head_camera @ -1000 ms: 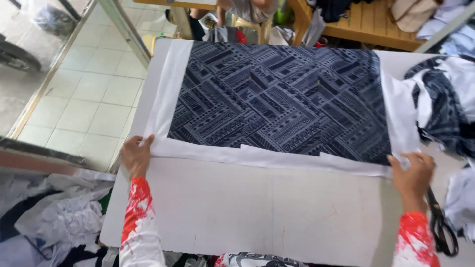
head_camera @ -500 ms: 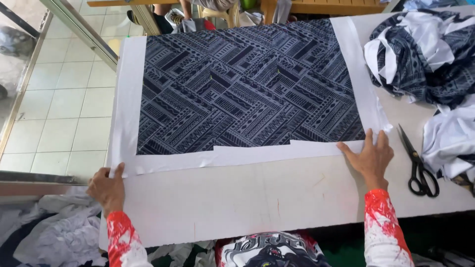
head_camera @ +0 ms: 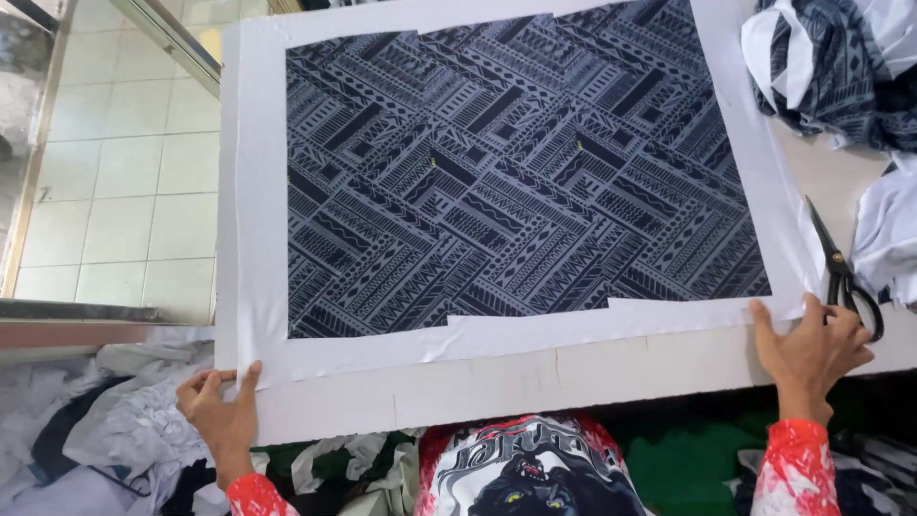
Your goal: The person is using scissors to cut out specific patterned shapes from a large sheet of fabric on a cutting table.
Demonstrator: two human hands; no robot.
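Observation:
A dark blue fabric panel (head_camera: 516,172) with a pale geometric print lies flat on a larger white sheet (head_camera: 250,191) spread over a light table (head_camera: 592,368). My left hand (head_camera: 222,409) is at the sheet's near left corner, with the thumb on top and the fingers curled at the table edge, pinching it. My right hand (head_camera: 812,346) rests flat with fingers apart at the near right corner, its thumb on the sheet's edge. Black scissors (head_camera: 842,272) lie just beyond my right fingers.
A heap of dark printed and white cloth (head_camera: 841,67) sits at the table's far right, with more white cloth (head_camera: 888,239) beside the scissors. Crumpled white scraps (head_camera: 115,420) lie below the table on the left. A tiled floor (head_camera: 124,191) lies to the left.
The white sheet and printed panel have slid nearer to the table's front edge. Both hands stayed on the near corners, and my right hand shifted outward toward the scissors.

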